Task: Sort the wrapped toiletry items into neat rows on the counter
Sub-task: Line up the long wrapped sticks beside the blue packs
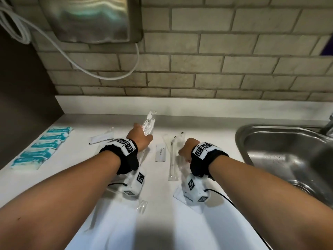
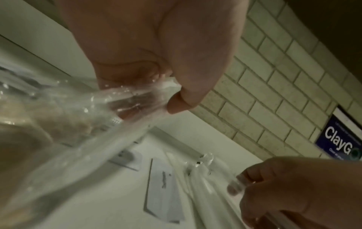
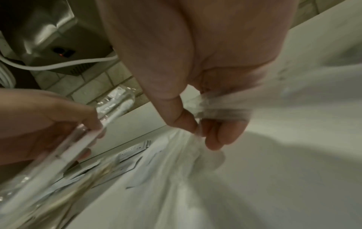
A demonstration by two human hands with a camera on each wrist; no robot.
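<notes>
Clear crinkly plastic sleeve with a white toothbrush inside [image 1: 148, 123] looks light and slippery, so I think a pinch near its middle is safest. Left hand [image 1: 139, 137] grips it above the white tabletop [image 1: 162, 222]. Right hand [image 1: 187, 150] pinches another clear wrapper [image 3: 195, 127].

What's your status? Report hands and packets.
Left hand grips clear toothbrush packet. Right hand pinches another clear packet. Teal packets already rowed. Loose sachets remain.
</notes>
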